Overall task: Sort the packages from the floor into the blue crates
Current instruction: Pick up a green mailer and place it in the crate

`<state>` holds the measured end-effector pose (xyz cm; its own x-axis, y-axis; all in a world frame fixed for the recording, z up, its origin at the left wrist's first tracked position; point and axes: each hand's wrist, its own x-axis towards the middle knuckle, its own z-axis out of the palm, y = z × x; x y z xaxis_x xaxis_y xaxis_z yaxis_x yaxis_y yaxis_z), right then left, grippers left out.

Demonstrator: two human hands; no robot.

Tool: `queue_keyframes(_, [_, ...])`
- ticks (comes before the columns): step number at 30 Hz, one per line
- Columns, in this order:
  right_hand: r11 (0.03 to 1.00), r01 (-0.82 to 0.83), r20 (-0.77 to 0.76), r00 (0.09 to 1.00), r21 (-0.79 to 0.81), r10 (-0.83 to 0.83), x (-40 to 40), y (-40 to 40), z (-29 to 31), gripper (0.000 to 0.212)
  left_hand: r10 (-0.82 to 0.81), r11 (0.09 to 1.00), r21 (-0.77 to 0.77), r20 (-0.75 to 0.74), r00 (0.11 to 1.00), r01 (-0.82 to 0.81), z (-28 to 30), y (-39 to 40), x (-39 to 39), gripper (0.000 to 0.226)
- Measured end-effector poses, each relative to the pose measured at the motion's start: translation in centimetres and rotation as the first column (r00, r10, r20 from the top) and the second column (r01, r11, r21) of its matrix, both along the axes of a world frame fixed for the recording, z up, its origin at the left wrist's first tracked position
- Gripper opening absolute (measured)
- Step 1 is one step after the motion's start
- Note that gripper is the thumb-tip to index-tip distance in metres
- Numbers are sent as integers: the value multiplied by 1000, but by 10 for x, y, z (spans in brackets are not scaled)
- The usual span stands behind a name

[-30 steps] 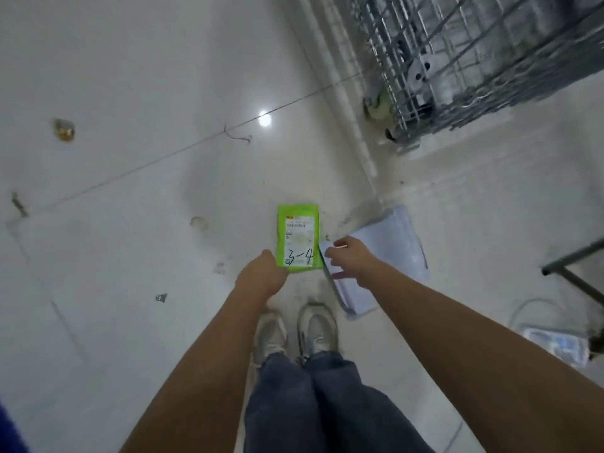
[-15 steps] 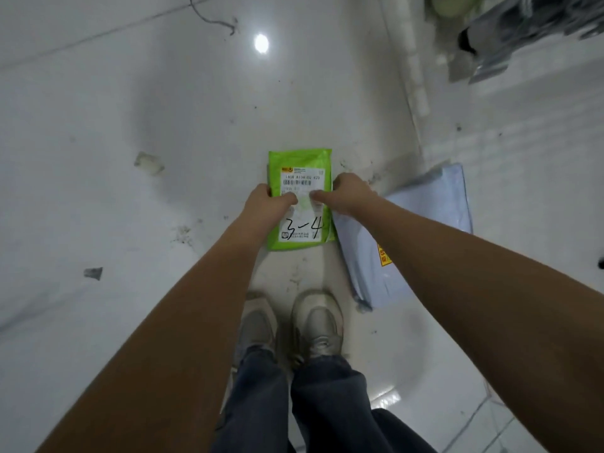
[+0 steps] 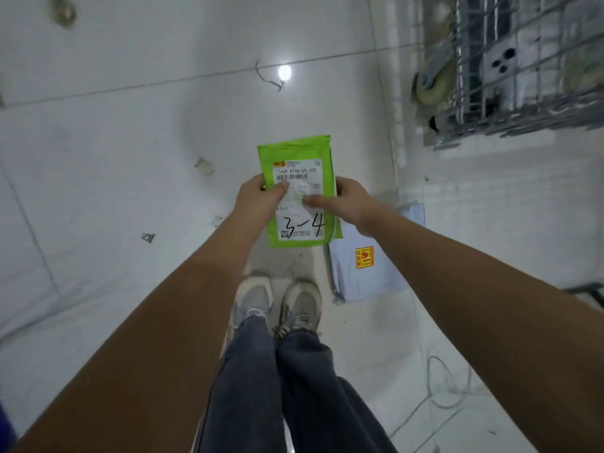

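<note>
Green plastic fills the space between my hands: the green package point(image 3: 299, 191), which lay flat on the floor point(image 3: 130, 158) half a second ago with my fingers just closing on its upper part, is now lifted clear of the tiles and held up in front of me, above my shoes point(image 3: 277, 305). Its white label faces me, with "3-4" written on it in black marker.

My left hand point(image 3: 256, 199) grips the left edge, thumb curled over onto the label, fingers behind and out of sight. My right hand point(image 3: 349, 202) holds the right edge the same way, its thumb reaching across the label toward the left thumb. Both arms stretch forward and down, nearly straight.

The grey mailer point(image 3: 366, 273) with the orange sticker lies on the floor just right of my feet, as before, its upper part hidden behind the green package and my right wrist. The small print on the label is too blurred to read. A wire cage cart point(image 3: 523, 93) on a wheel is cut off at the top right corner.
</note>
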<state>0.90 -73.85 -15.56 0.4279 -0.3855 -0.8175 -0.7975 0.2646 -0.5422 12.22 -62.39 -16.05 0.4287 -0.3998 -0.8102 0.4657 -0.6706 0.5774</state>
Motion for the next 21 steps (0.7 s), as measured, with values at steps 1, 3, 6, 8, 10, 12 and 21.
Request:
queue_keyframes(1, [998, 16, 17, 1000, 59, -17, 5, 2, 19, 25, 13, 1000, -11, -9, 1000, -13, 18, 4, 8, 23])
queue_keyframes(3, [989, 42, 36, 998, 143, -48, 16, 7, 57, 26, 32, 998, -47, -33, 999, -33, 56, 13, 25, 16])
queue_keyframes(6, [978, 40, 79, 995, 203, -57, 36, 17, 109, 30, 46, 996, -80, -26, 999, -48, 113, 24, 53, 9])
queue_keyframes(8, [982, 33, 135, 989, 188, -59, 50, 23, 141, 28, 48, 996, -71, -25, 999, -49, 148, 28, 74, 10])
queue_keyframes(10, [986, 32, 198, 978, 162, -65, 65, 29, 171, 22, 56, 996, -73, -26, 998, -58, 183, 35, 93, 11])
queue_keyframes(12, [989, 39, 262, 962, 141, -75, 79, 35, 200, 15, 76, 991, -106, -23, 997, -78, 213, 43, 110, 12])
queue_keyframes(21, [995, 29, 423, 903, 97, -67, 140, 80, 276, 16, 178, 952, -263, 52, 983, -158, 291, 109, 154, 11])
